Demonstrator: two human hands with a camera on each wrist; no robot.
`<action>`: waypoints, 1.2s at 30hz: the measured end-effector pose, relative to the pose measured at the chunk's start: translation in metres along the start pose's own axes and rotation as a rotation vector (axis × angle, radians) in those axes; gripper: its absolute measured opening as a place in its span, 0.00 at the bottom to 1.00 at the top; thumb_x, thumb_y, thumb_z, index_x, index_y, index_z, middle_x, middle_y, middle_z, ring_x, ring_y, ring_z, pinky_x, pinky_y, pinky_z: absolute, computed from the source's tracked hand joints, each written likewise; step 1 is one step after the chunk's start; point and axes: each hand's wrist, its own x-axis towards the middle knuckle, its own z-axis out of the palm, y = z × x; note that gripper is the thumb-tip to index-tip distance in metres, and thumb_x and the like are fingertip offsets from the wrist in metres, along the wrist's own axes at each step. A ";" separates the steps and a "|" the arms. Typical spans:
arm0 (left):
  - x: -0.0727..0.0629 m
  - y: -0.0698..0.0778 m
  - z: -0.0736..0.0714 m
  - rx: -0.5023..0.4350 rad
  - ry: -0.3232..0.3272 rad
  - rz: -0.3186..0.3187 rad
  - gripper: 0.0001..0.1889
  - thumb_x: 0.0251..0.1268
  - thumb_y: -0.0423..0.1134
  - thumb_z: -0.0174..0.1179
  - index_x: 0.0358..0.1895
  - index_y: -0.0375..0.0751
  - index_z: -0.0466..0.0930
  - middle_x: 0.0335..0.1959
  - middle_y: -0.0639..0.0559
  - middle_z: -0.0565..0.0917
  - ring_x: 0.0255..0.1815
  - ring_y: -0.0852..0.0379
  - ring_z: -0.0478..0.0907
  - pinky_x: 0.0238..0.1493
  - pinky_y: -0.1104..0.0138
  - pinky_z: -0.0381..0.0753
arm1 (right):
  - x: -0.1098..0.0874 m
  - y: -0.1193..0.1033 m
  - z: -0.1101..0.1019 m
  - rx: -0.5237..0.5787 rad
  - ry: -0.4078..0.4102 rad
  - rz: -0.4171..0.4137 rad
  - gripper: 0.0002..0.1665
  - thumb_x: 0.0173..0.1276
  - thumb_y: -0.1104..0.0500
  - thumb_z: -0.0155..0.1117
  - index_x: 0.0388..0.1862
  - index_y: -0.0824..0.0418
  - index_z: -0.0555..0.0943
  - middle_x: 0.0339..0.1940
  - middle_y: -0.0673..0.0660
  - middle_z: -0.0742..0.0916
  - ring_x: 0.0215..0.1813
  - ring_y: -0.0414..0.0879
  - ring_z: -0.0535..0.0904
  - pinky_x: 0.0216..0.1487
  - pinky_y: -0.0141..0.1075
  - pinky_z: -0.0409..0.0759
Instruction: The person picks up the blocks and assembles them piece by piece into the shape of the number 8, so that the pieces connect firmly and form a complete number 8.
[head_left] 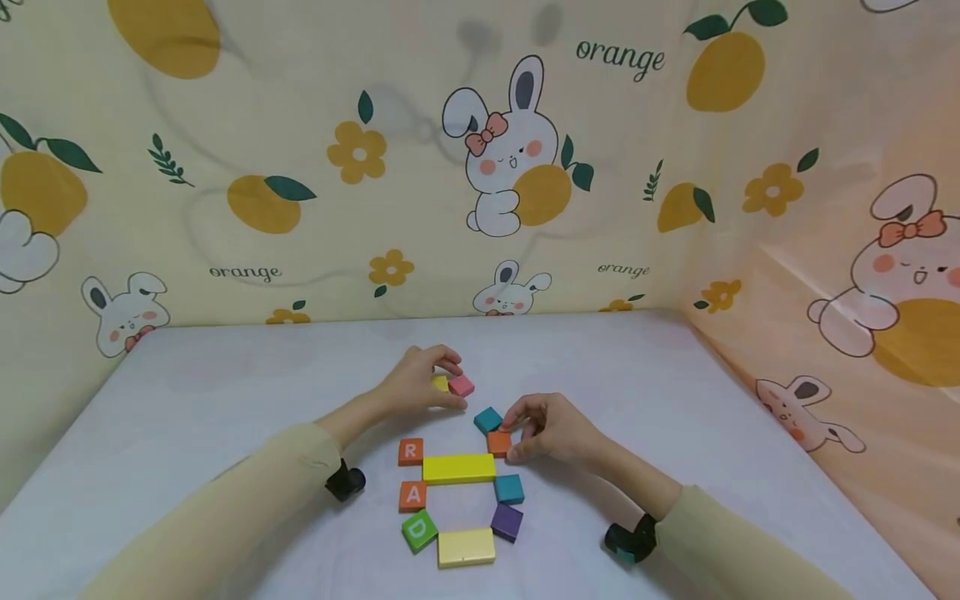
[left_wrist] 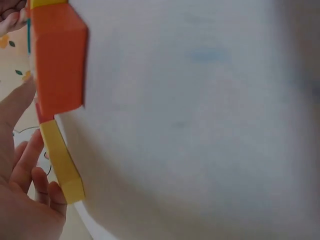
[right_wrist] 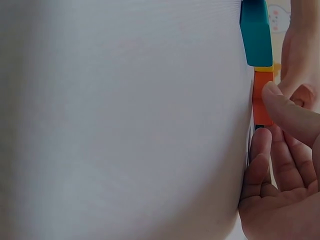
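Observation:
My left hand (head_left: 423, 379) is at the far side of the layout, its thumb and fingers spread on either side of a pink block (head_left: 462, 385) and a small yellow block (head_left: 440, 383). In the left wrist view its fingertips are close by the yellow block (left_wrist: 62, 160); whether they press on it is unclear. Nearer and to the right, my right hand (head_left: 555, 429) pinches a plain orange block (head_left: 498, 443) at its right side. Its thumb lies against that orange block (right_wrist: 263, 100) in the right wrist view. A teal block (head_left: 488, 419) adjoins it on the far side.
Down the left stand an orange R block (head_left: 410, 452), an orange A block (head_left: 412, 496) and a green D block (head_left: 419, 531). A long yellow block (head_left: 459, 469) and a pale yellow block (head_left: 467, 548) span the middle. Teal (head_left: 509, 489) and purple (head_left: 507, 522) blocks lie right.

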 end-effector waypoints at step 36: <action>-0.098 -0.003 -0.051 -0.171 0.097 0.006 0.25 0.53 0.39 0.76 0.54 0.42 0.79 0.46 0.56 0.83 0.42 0.52 0.77 0.43 0.62 0.80 | -0.002 0.008 0.001 0.052 0.011 -0.020 0.21 0.51 0.63 0.81 0.44 0.61 0.83 0.32 0.58 0.85 0.28 0.49 0.75 0.29 0.32 0.73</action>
